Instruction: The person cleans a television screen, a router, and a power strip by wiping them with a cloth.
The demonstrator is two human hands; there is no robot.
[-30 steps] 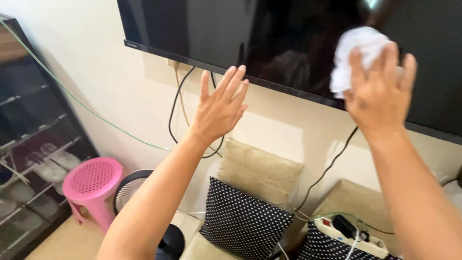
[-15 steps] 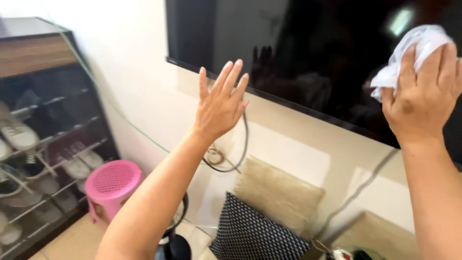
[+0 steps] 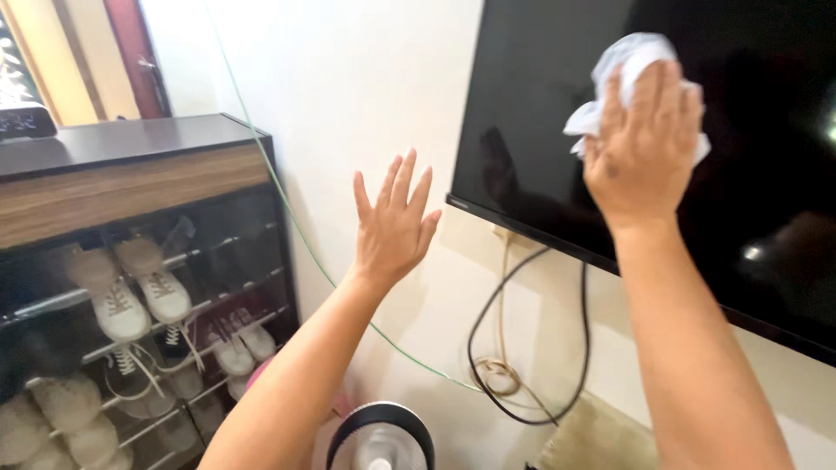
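Note:
A black flat screen hangs on the cream wall at the upper right. My right hand presses a crumpled white cloth flat against the dark screen, near its left part. My left hand is raised in front of the wall, left of the screen's lower corner, with fingers spread and nothing in it. It does not touch the screen.
A dark shoe cabinet with several pale sneakers stands at the left. Black and beige cables loop down the wall below the screen, and a thin green cord runs diagonally. A round fan top sits at the bottom.
The view swung left and closer to the wall. My right hand with the cloth slid left across the screen. The left hand stayed raised and spread.

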